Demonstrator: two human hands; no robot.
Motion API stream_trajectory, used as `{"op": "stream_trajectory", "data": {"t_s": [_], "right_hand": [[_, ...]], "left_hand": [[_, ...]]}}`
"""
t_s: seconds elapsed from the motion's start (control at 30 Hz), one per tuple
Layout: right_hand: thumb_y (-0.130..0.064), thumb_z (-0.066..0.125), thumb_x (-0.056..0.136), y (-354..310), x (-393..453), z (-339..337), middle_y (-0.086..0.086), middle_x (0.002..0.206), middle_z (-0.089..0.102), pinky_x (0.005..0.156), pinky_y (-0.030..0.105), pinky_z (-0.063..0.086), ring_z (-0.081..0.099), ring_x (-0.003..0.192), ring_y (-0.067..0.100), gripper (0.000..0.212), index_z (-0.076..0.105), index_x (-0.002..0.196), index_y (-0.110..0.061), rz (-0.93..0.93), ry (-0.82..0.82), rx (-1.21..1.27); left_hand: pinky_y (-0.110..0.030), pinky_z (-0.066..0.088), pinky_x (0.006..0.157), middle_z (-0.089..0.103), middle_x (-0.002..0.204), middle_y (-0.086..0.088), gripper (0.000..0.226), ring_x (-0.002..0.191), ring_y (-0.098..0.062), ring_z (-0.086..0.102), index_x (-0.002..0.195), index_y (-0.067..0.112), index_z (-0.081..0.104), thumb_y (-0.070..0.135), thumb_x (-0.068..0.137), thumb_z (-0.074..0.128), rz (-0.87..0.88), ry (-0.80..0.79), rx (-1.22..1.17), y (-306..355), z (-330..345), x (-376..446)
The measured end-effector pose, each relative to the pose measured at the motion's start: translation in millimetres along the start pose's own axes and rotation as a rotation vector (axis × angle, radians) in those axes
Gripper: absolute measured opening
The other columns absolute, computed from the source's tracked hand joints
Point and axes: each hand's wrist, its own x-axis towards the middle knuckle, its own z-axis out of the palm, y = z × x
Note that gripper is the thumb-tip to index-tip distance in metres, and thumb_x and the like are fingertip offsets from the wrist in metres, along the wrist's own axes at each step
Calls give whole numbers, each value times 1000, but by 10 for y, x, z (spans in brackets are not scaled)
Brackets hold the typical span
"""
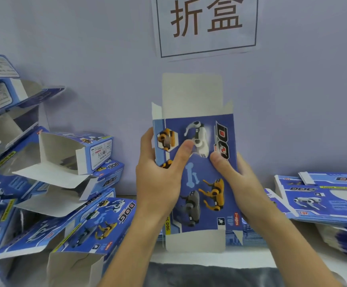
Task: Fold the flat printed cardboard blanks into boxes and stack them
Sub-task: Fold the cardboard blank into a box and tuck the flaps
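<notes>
I hold one blue printed cardboard blank (199, 181) upright in front of me, its robot-dog artwork facing me and its white flaps sticking out above and below. My left hand (160, 172) grips its left edge, thumb pressed on the printed face. My right hand (236, 179) grips the right edge, thumb on the front near the "DOG" lettering. A stack of flat blanks (323, 201) lies on the table to the right. Several folded boxes (69, 183) with open ends are piled at the left.
A white sign with two large characters (206, 23) hangs on the pale wall behind. The white table (210, 256) shows below the blank. More flat blanks (249, 235) lie under and behind the held one. Dark cloth (210, 274) runs along the near edge.
</notes>
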Motion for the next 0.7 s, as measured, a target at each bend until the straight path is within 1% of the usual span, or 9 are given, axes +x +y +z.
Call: {"op": "stream_trajectory", "data": {"t_s": [0.1,0.17,0.23,0.33,0.43,0.53,0.63,0.67,0.7], "right_hand": [[-58,69,75,40,5,-7,-2,128,66,93,47,56,69,110,22,69,46,138,-40,-27,66,-87],[-63,67,73,11,0,-41,-8,143,53,104,49,48,59,125,18,83,29,146,-52,-110,125,-140],[-65,63,77,-55,-5,-52,-20,145,48,102,37,51,54,129,9,78,25,145,-57,-232,172,-174],[-54,62,88,-128,-15,-28,-39,119,59,75,10,53,57,117,-6,66,32,146,-48,-319,222,-211],[-43,60,85,-104,-33,49,-28,109,68,66,14,56,68,101,0,64,35,144,-43,-293,174,-176],[-38,61,88,-46,-45,159,-18,114,69,69,20,59,71,102,9,64,32,146,-42,-283,119,-165],[-44,62,87,-14,-27,196,-32,115,64,87,29,58,60,121,8,72,23,146,-54,-289,141,-215],[-48,62,85,-26,-24,190,-39,113,62,92,30,56,55,126,3,76,18,146,-57,-289,156,-253],[-51,61,83,-42,-23,176,-45,109,60,90,24,55,52,125,-5,79,15,146,-59,-295,162,-282]], "left_hand": [[-25,61,66,71,98,22,60,84,-4,73,131,26,50,51,79,69,62,-3,88,-87,24,-31],[-25,61,71,70,100,25,68,86,-3,72,138,35,41,58,79,69,46,-63,126,-133,48,-54],[-27,61,76,70,103,24,73,93,-3,71,142,35,37,57,80,69,10,-137,84,-151,82,-79],[-37,62,80,72,104,14,68,97,-11,72,139,30,41,50,81,71,-22,-171,34,-144,93,-86],[-47,61,79,70,94,5,58,88,-19,73,122,34,47,54,76,75,-61,-92,29,-100,39,-45],[-48,61,78,68,92,12,69,87,-17,73,121,40,42,64,66,75,-56,25,40,-56,-5,-1],[-48,61,78,69,101,17,71,91,-10,72,131,38,40,54,74,77,61,52,108,-21,-7,-14],[-48,61,76,70,103,18,66,90,-8,72,131,37,42,51,75,75,85,44,116,-18,4,-27],[-47,61,75,70,103,19,62,89,-8,72,130,38,44,49,77,73,101,38,128,-16,17,-38]]}}
